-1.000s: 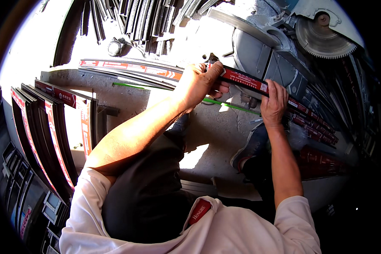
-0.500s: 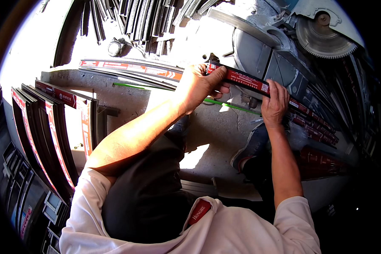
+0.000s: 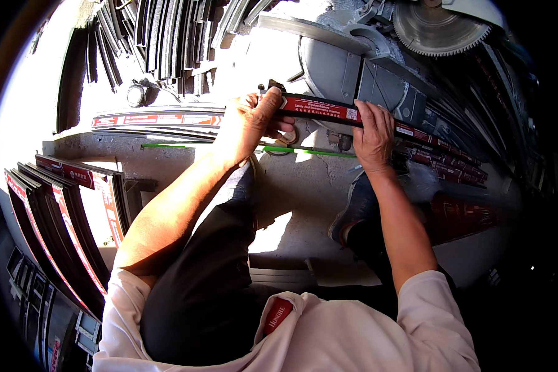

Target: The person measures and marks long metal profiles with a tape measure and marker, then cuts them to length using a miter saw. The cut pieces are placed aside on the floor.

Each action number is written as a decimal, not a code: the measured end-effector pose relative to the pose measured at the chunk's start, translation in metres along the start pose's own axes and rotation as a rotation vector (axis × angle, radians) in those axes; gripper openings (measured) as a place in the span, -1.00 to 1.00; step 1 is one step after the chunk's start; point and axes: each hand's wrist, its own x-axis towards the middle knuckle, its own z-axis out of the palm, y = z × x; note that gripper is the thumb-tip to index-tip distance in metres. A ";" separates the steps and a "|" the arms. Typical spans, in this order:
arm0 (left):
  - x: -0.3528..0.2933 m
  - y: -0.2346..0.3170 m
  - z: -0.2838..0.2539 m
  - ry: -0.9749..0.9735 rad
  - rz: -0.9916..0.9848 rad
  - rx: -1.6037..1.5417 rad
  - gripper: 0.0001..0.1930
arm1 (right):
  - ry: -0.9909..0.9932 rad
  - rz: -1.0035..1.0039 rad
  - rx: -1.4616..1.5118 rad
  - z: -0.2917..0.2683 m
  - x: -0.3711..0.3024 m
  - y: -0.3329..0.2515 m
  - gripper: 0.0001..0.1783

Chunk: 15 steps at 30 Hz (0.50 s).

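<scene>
1. Hands hold one long dark profile strip [image 3: 328,110] with a red label, lying across the saw bed just below the grey saw housing [image 3: 353,77].
2. Left hand [image 3: 251,121] wraps its near end, fingers closed around it; right hand [image 3: 373,133] presses flat on top, fingers together.
3. The strip looks stiff, light and smooth, probably slippery; two well-apart holds suit its length.
4. A toothed circular blade [image 3: 437,28] sits above; similar strips [image 3: 74,204] lean at left.
</scene>
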 end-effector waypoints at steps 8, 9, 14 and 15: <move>0.011 0.006 -0.001 0.042 -0.038 -0.044 -0.60 | 0.039 0.031 0.006 0.005 0.005 -0.001 -0.19; 0.009 0.010 0.001 0.052 -0.035 -0.026 -0.61 | 0.037 0.035 0.016 0.004 0.006 -0.003 -0.20; 0.017 0.011 -0.026 0.111 0.004 -0.026 -0.65 | 0.053 0.073 0.084 -0.005 0.005 -0.008 -0.33; 0.020 0.014 -0.030 0.123 0.013 0.006 -0.66 | 0.118 0.177 0.084 -0.009 -0.004 -0.004 -0.33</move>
